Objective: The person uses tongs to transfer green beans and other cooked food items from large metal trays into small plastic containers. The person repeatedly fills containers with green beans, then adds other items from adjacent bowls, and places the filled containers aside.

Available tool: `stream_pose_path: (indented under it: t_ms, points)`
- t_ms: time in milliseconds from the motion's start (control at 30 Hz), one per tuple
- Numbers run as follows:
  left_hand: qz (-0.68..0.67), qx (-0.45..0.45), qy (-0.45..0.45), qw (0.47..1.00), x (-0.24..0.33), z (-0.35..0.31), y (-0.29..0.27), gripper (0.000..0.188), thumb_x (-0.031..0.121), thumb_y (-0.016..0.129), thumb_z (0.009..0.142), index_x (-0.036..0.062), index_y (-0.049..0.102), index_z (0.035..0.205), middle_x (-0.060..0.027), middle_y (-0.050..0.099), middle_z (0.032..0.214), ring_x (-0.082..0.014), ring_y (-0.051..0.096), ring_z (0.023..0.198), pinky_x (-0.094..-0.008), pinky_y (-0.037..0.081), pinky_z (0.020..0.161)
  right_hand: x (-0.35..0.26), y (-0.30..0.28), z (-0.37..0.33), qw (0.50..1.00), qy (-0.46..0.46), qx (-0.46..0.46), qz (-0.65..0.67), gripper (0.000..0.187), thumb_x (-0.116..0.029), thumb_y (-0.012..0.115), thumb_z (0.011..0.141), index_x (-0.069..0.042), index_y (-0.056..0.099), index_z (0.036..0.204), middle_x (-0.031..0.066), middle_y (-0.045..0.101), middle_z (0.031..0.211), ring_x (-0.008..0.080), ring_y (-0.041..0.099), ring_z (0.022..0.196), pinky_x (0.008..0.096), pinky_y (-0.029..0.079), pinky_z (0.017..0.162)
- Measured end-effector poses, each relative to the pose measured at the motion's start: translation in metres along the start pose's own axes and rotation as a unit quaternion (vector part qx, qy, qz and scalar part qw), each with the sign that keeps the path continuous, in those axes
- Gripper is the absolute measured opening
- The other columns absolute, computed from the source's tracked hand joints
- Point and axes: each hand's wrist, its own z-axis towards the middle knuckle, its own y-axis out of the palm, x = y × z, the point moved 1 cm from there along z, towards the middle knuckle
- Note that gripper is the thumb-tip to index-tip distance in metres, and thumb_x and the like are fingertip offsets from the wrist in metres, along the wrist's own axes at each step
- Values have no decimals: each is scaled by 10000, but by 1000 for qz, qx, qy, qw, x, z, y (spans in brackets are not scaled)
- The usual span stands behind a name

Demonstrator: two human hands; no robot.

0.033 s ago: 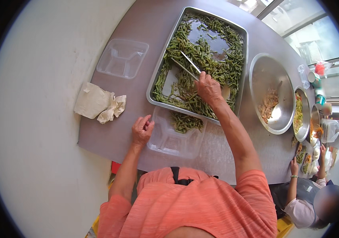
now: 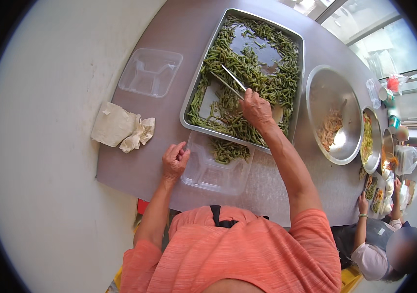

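Observation:
My right hand [image 2: 257,108] is closed round metal tongs [image 2: 233,83]; their two arms stand apart, with the tips among cut green beans [image 2: 240,68] in a large metal tray [image 2: 185,110]. Directly below the tray's near edge lies a clear plastic compartment container [image 2: 213,178], with a heap of cut beans in its far compartment. My left hand [image 2: 175,160] is beside the container's left rim, fingers curled in. Whether it grips the rim or only rests against it, I cannot tell.
Another clear container [image 2: 149,73] lies at the far left, above crumpled pale cloths [image 2: 115,124]. Right of the tray stands a big metal bowl [image 2: 333,83] holding shredded food and a spoon. Further right are smaller food bowls [image 2: 370,141] and a co-worker [image 2: 377,234] handling filled containers.

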Motion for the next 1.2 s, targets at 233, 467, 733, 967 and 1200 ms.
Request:
stream_pose_path:
  t_ms: [233,467,733,967,1200]
  points:
    - [-16,0,-7,1000,-1,-4,3,225,72,723,759,32,676,976,-24,510,687,-99,435,511,-246,399,471,9,-13,-36,999,-12,2,29,311,-301,600,887,-19,507,977,171,620,746,354,662,673,443,538,577]
    - [3,-15,7,1000,4,-5,8,200,101,719,761,47,681,950,-32,525,683,-126,473,510,-277,421,481,27,-38,-90,951,98,-54,289,264,-265,636,859,-15,636,944,189,652,720,347,642,643,439,494,602]
    - [11,-20,1,1000,17,1,29,176,142,707,772,78,692,935,-36,525,677,-142,506,523,-291,430,498,37,-69,-144,818,233,-186,491,238,-275,601,903,-48,671,905,-7,481,562,72,446,482,271,344,418]
    - [10,-26,18,999,14,0,27,175,145,698,783,81,693,945,-35,526,676,-144,510,525,-291,430,500,34,-101,-183,937,-6,-113,331,176,-188,635,877,-21,589,908,102,567,646,231,584,591,381,437,546]
    - [-1,-37,6,999,20,1,28,172,141,698,781,78,691,941,-43,527,678,-147,512,525,-290,431,501,22,-110,-199,982,-158,-103,32,409,-271,714,796,-54,498,1067,116,598,807,316,643,722,417,516,595]
